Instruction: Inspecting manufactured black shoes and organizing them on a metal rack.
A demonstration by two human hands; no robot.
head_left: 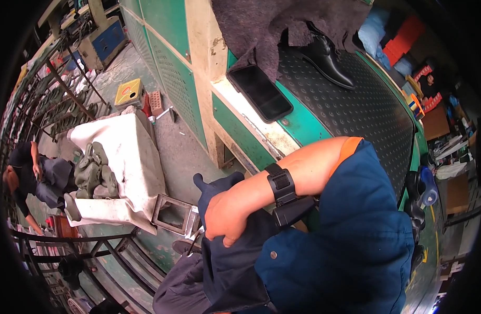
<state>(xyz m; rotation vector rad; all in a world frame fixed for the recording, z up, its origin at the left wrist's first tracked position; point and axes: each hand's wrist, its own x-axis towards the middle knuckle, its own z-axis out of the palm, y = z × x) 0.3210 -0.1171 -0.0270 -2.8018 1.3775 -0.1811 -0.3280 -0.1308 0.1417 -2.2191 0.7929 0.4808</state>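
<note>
My right hand (224,217) comes in from the right on a bare forearm, below a blue sleeve (345,225) with an orange cuff. Its fingers curl into dark blue cloth (232,261) over my lap, and the fingertips are partly hidden. A raised fold of the same dark cloth stands just beyond the knuckles. Around the wrist is a black strap with a small black device (281,183). My left hand does not show. Beyond my forearm, a black phone (261,94) lies on a machine's ledge, and a black leather shoe (329,60) rests on a dimpled black mat (350,112).
A grey-brown hide-like sheet (272,26) drapes over the green machine (177,78). At left, a white-covered table (135,162) bears grey-green foot-shaped pieces (96,172). A person (46,172) sits behind it. Nearby are a metal frame (175,214), a yellow box (129,92) and curved black bars (109,246).
</note>
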